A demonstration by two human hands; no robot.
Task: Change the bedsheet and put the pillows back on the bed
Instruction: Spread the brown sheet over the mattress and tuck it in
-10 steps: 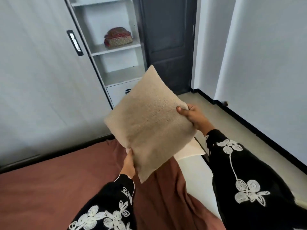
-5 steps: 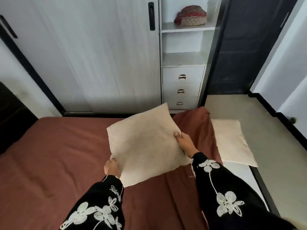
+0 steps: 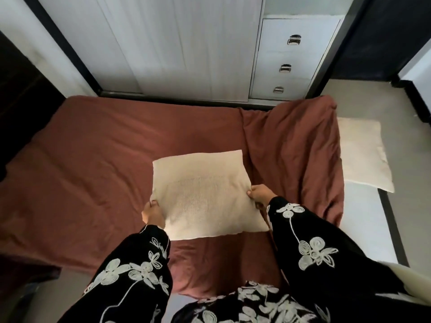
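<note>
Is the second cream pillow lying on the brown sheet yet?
No, the second cream pillow lies off the brown sheet, beside its bunched right edge; the left hand and right hand grip the other pillow.

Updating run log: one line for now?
left hand grips square beige fabric pillow | right hand grips it | over maroon bedsheet

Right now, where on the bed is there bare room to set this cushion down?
Bare: the flat sheet left of the held cushion, and the strip between cushion and wardrobe. Crowded on the right: bunched sheet folds, then a white pillow.
</note>
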